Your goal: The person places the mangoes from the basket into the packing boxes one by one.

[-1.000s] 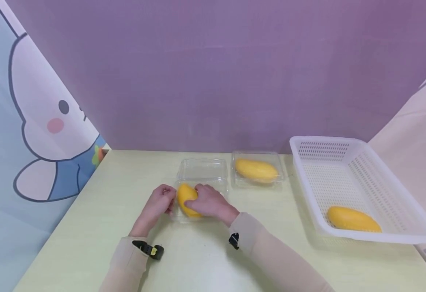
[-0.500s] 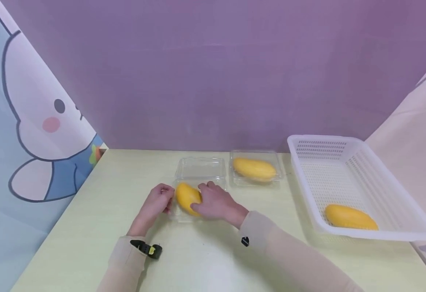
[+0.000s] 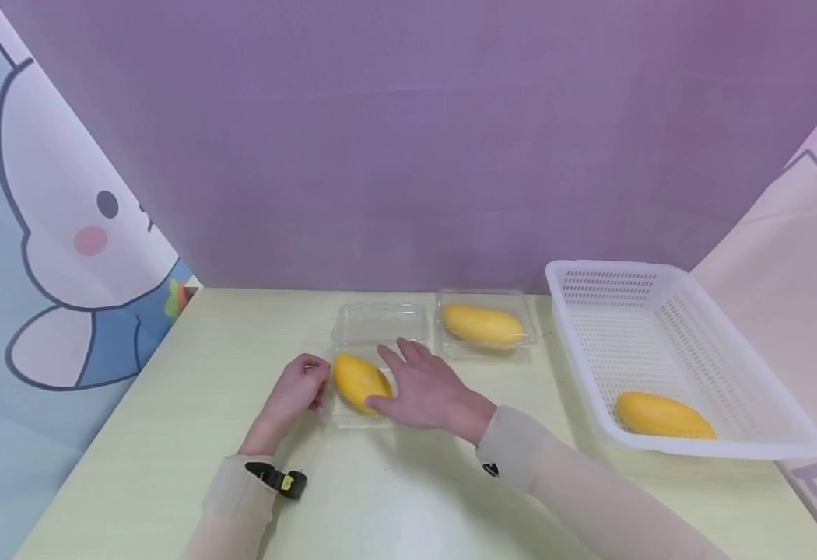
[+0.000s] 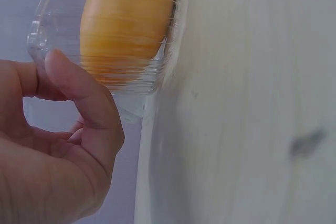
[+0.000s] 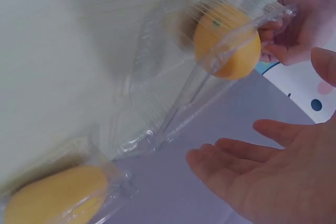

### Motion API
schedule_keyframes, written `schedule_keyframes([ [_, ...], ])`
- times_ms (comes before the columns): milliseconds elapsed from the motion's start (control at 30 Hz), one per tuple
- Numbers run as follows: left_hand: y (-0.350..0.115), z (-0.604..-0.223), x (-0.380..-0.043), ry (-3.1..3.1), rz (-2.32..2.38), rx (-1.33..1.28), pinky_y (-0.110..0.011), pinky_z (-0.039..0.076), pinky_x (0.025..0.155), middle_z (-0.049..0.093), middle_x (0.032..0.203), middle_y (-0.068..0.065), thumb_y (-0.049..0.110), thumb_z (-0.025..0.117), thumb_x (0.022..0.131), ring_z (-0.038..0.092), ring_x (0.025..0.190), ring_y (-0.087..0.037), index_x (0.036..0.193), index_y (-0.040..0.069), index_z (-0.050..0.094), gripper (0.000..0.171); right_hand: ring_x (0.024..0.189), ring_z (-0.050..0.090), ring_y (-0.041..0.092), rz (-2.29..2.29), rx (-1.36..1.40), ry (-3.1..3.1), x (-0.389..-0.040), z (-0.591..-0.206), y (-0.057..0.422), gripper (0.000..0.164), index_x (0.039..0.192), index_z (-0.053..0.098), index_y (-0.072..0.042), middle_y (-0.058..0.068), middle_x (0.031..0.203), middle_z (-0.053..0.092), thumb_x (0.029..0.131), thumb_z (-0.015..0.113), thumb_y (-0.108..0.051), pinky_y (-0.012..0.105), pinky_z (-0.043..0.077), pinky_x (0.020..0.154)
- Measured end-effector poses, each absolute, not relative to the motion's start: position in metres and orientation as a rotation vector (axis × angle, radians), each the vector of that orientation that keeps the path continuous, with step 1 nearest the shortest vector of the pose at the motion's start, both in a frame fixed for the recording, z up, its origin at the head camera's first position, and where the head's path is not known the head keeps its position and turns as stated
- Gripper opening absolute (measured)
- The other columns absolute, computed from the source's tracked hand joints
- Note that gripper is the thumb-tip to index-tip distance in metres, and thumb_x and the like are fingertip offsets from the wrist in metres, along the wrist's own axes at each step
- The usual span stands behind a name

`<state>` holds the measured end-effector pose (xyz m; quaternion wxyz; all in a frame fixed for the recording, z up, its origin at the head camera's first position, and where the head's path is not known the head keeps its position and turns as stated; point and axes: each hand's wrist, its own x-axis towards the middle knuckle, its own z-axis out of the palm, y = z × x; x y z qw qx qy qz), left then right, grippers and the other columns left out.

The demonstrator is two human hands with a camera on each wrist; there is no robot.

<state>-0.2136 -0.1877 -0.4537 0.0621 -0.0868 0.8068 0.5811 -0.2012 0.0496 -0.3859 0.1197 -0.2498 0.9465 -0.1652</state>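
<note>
A yellow mango [image 3: 361, 383] lies slanted in the base of a clear plastic clamshell box [image 3: 356, 421], whose lid [image 3: 380, 320] is folded back toward the wall. At the left side of this box, my left hand [image 3: 296, 390] pinches its rim between thumb and fingers, as the left wrist view shows the thumb [image 4: 68, 72] on the edge. My right hand [image 3: 428, 386] hovers at the mango's right with fingers spread. In the right wrist view a gap separates the right hand [image 5: 268, 166] from the mango [image 5: 227, 40], and its palm holds nothing.
Behind and to the right sits a second clear box [image 3: 487, 352] containing a mango [image 3: 482, 325], its lid down. A white perforated basket [image 3: 590, 365] at the right holds another mango [image 3: 664, 415]. The purple wall [image 3: 408, 155] rises at the table's [image 3: 170, 420] back edge.
My right hand has let go of the mango and drawn back to the right, its fingers spreading. The mango now rests in the box. My left hand keeps its grip on the rim.
</note>
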Motion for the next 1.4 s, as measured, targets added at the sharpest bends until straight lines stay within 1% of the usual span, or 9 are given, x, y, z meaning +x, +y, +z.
schedule_keyframes([
  [133, -0.189, -0.452, -0.215, 2.444, 1.750, -0.271, -0.028, 0.051, 0.056, 0.056, 0.084, -0.012, 0.011, 0.048, 0.099, 0.052, 0.064, -0.018, 0.119, -0.003, 0.051, 0.025, 0.155, 0.010, 0.036, -0.451, -0.792, 2.777, -0.201, -0.379, 0.056, 0.087, 0.163, 0.022, -0.022, 0.016, 0.168, 0.014, 0.095, 0.051, -0.067, 0.052, 0.014, 0.123],
  [300, -0.189, -0.452, -0.216, 2.447, 1.751, -0.264, -0.029, 0.051, 0.056, 0.056, 0.085, -0.013, 0.012, 0.048, 0.100, 0.051, 0.064, -0.018, 0.119, -0.004, 0.051, 0.025, 0.156, -0.002, 0.033, -0.404, -0.820, 2.795, -0.200, -0.369, 0.065, 0.093, 0.164, 0.014, -0.026, 0.013, 0.170, 0.003, 0.093, 0.047, -0.074, 0.053, 0.004, 0.124],
  [400, -0.190, -0.452, -0.216, 2.446, 1.749, -0.260, -0.029, 0.051, 0.057, 0.056, 0.085, -0.013, 0.012, 0.048, 0.100, 0.051, 0.064, -0.018, 0.119, -0.004, 0.050, 0.025, 0.156, -0.005, 0.032, -0.407, -0.823, 2.796, -0.198, -0.363, 0.070, 0.094, 0.164, 0.012, -0.027, 0.011, 0.170, 0.000, 0.092, 0.046, -0.076, 0.053, 0.002, 0.124],
  [567, -0.190, -0.453, -0.215, 2.452, 1.750, -0.255, -0.029, 0.051, 0.057, 0.056, 0.085, -0.013, 0.012, 0.047, 0.099, 0.052, 0.064, -0.018, 0.118, -0.004, 0.050, 0.025, 0.155, -0.009, 0.034, -0.413, -0.818, 2.802, -0.192, -0.354, 0.078, 0.094, 0.164, 0.011, -0.027, 0.011, 0.170, -0.001, 0.092, 0.045, -0.077, 0.055, 0.000, 0.123],
  [700, -0.190, -0.452, -0.214, 2.457, 1.744, -0.250, -0.029, 0.051, 0.057, 0.055, 0.085, -0.013, 0.013, 0.047, 0.099, 0.052, 0.064, -0.019, 0.118, -0.003, 0.050, 0.025, 0.154, -0.012, 0.033, -0.418, -0.818, 2.819, -0.188, -0.347, 0.086, 0.094, 0.164, 0.012, -0.027, 0.012, 0.170, -0.002, 0.092, 0.045, -0.077, 0.053, -0.004, 0.123],
  [867, -0.190, -0.452, -0.214, 2.453, 1.746, -0.252, -0.030, 0.051, 0.057, 0.055, 0.084, -0.013, 0.014, 0.048, 0.100, 0.052, 0.064, -0.019, 0.117, -0.003, 0.051, 0.025, 0.154, -0.011, 0.034, -0.442, -0.803, 2.830, -0.189, -0.341, 0.102, 0.092, 0.164, 0.013, -0.025, 0.012, 0.170, -0.003, 0.094, 0.047, -0.073, 0.053, -0.006, 0.123],
  [967, -0.190, -0.451, -0.214, 2.453, 1.745, -0.246, -0.030, 0.051, 0.057, 0.055, 0.084, -0.013, 0.014, 0.048, 0.100, 0.052, 0.064, -0.019, 0.117, -0.003, 0.051, 0.025, 0.155, -0.008, 0.036, -0.429, -0.788, 2.845, -0.191, -0.340, 0.113, 0.092, 0.164, 0.014, -0.023, 0.013, 0.170, -0.001, 0.094, 0.047, -0.072, 0.056, -0.005, 0.122],
  [1200, -0.190, -0.452, -0.213, 2.445, 1.739, -0.244, -0.030, 0.051, 0.058, 0.055, 0.086, -0.013, 0.016, 0.048, 0.101, 0.052, 0.066, -0.020, 0.119, -0.003, 0.050, 0.027, 0.154, -0.001, 0.041, -0.459, -0.729, 2.858, -0.192, -0.340, 0.142, 0.092, 0.163, 0.020, -0.018, 0.019, 0.168, 0.007, 0.093, 0.052, -0.069, 0.060, 0.000, 0.122],
  [1400, -0.189, -0.456, -0.213, 2.436, 1.742, -0.240, -0.029, 0.051, 0.058, 0.055, 0.085, -0.014, 0.016, 0.048, 0.101, 0.052, 0.065, -0.020, 0.118, -0.003, 0.050, 0.025, 0.153, 0.000, 0.044, -0.495, -0.644, 2.849, -0.191, -0.338, 0.168, 0.095, 0.163, 0.021, -0.016, 0.021, 0.168, 0.007, 0.093, 0.051, -0.072, 0.062, 0.001, 0.120],
])
